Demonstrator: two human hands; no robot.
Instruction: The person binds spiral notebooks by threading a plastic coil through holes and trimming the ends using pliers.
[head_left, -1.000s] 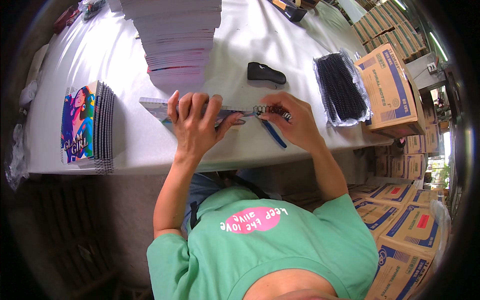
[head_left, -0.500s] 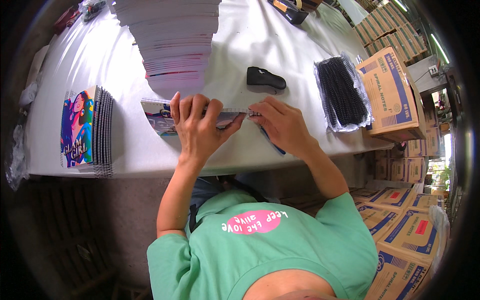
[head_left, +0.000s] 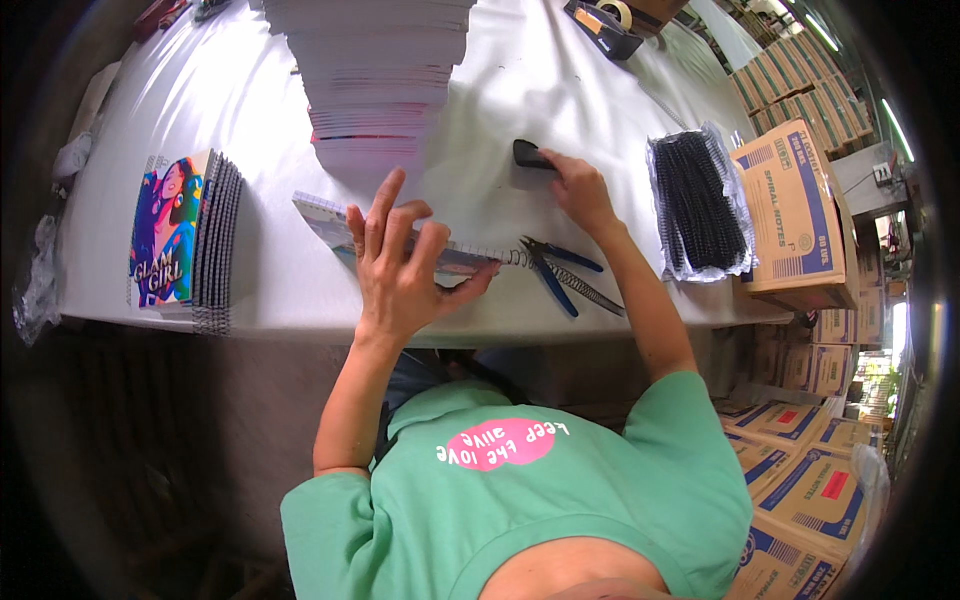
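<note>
My left hand [head_left: 392,262] grips a notebook [head_left: 325,222] held tilted on its long edge, thumb on the near side and fingers over the top. A dark spiral binding coil [head_left: 597,298] runs out from the notebook's right end along the table. Cutting pliers with blue handles [head_left: 558,290] lie across that coil, jaws parted, held by neither hand. Farther back, my right hand [head_left: 582,192] has its fingers closed on a black wedge-shaped object [head_left: 525,153] resting on the table; the hand partly covers it.
Spiral notebooks with a colourful cover [head_left: 165,235] stand in a row at the left. A tall stack of paper [head_left: 375,80] rises at the back. To the right are bagged black coils [head_left: 697,205] and a cardboard box [head_left: 790,215]. A tape dispenser [head_left: 605,30] sits at the far edge.
My right hand has left the notebook's end and moved back to the black wedge-shaped object. The pliers and trailing coil now show on the table. My left hand keeps the notebook.
</note>
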